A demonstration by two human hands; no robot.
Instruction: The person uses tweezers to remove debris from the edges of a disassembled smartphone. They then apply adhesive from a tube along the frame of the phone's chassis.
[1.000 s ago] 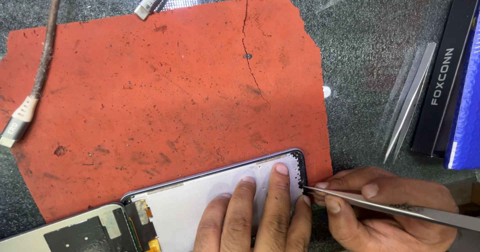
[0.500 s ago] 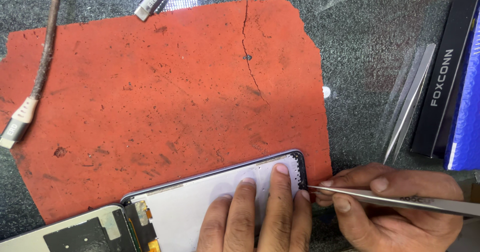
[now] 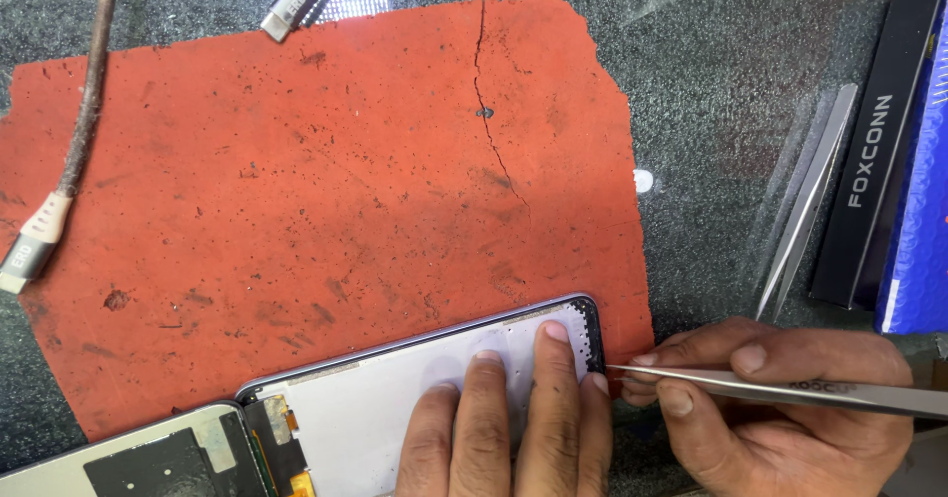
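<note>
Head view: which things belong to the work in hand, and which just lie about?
In use: phone screen panel, pressed flat by the left hand; tweezers in the right hand, tip at the panel's edge; orange mat beneath.

Lying about: spare tweezers, two cable plugs, black box.

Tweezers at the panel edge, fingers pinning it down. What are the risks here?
1. The tweezers in the right hand have their tip at the dark end border of the phone display panel; a slip may scratch or chip it.
2. The left hand presses fingers flat on the white back; uneven pressure might crack it.
3. The exposed flex cable near the red mat edge could snag.
</note>
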